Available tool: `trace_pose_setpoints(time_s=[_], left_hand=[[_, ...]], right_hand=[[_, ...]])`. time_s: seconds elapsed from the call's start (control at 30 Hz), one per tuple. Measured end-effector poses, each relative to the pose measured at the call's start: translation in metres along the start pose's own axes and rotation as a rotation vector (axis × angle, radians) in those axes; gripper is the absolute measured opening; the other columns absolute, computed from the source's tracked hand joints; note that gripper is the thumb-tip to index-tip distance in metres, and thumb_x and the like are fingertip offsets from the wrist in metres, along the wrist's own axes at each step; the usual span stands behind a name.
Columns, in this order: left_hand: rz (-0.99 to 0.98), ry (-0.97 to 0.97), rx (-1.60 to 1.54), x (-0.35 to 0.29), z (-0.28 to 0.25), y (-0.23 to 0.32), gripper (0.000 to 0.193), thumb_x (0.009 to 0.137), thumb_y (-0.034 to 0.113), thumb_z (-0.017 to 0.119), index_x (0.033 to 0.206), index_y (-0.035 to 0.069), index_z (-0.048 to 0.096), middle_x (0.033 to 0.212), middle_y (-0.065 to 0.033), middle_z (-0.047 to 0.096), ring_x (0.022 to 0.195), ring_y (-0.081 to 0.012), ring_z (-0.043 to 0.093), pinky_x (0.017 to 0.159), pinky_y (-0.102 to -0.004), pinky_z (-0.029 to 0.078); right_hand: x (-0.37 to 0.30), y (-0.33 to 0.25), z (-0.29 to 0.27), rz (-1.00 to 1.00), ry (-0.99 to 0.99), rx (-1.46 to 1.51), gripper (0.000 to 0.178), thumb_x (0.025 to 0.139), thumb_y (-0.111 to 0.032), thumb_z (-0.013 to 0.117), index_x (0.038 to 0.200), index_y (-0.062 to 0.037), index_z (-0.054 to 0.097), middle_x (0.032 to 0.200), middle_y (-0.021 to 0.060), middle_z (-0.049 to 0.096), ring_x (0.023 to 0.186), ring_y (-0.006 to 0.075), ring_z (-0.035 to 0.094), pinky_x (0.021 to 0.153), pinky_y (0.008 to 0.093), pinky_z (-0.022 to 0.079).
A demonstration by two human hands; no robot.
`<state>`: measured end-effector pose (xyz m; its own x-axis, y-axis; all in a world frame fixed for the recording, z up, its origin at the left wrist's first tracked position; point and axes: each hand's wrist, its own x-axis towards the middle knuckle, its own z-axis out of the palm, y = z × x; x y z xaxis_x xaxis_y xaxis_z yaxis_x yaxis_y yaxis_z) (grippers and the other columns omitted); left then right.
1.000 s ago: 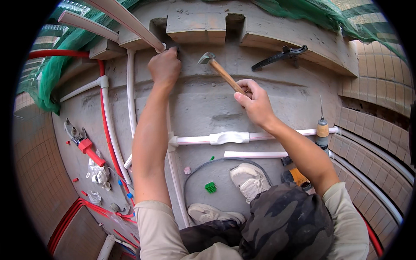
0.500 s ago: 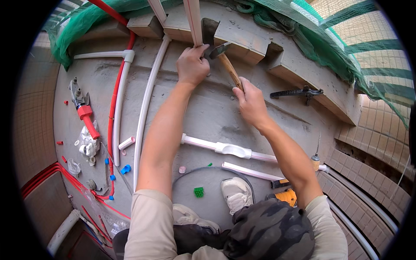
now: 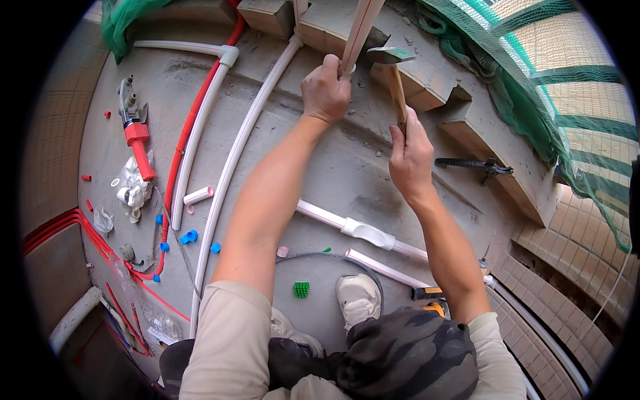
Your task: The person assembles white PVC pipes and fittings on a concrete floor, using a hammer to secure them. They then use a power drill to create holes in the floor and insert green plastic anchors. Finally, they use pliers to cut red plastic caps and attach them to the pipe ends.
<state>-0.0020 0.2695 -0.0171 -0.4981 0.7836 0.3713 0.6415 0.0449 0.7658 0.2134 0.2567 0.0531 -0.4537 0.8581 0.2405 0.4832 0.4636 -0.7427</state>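
My left hand (image 3: 327, 92) is closed at the lower end of a white pipe (image 3: 361, 30) with a red stripe, which rises toward the top of the view beside the concrete ledge. A pale rim shows at the pipe's foot, next to my fingertips. My right hand (image 3: 410, 153) grips the wooden handle of a hammer (image 3: 398, 93). The hammer's metal head stands to the right of the pipe, apart from it. My palm and fingers hide part of the left hand's hold.
A pipe with a white bridge-shaped fitting (image 3: 368, 232) lies below my arms. On the left are long white pipes (image 3: 250, 127), a red conduit (image 3: 193, 113) and a red-handled tool (image 3: 138, 133). A black clamp-like tool (image 3: 475, 165) rests by the blocks. Green netting (image 3: 520, 100) hangs at right.
The hammer head has moved away from the pipe, to the right, and its handle stands more upright. My left hand stays at the pipe's foot. The whole view has shifted.
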Motion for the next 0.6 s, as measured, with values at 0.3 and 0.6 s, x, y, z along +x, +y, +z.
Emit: trace_pose_setpoints(time_s=[0.3, 0.6], left_hand=[[-0.067, -0.010, 0.147, -0.005, -0.021, -0.003, 0.029, 0.089, 0.018, 0.064, 0.114, 0.006, 0.057, 0.100, -0.0229, 0.068, 0.094, -0.0458, 0.066, 0.081, -0.0551, 0.053], [-0.248, -0.438, 0.255, -0.092, -0.074, 0.013, 0.060, 0.093, 0.016, 0.069, 0.148, 0.001, 0.048, 0.113, -0.0314, 0.068, 0.108, -0.0503, 0.065, 0.093, -0.0570, 0.052]], right_hand=[[-0.014, 0.017, 0.001, 0.101, -0.121, -0.012, 0.041, 0.101, -0.011, 0.064, 0.139, 0.0012, 0.058, 0.106, 0.0280, 0.068, 0.096, 0.0471, 0.066, 0.085, 0.0495, 0.052], [-0.132, 0.016, -0.076, 0.327, -0.225, -0.191, 0.042, 0.098, -0.010, 0.067, 0.139, -0.0002, 0.061, 0.102, 0.0231, 0.069, 0.087, 0.0388, 0.066, 0.079, 0.0440, 0.053]])
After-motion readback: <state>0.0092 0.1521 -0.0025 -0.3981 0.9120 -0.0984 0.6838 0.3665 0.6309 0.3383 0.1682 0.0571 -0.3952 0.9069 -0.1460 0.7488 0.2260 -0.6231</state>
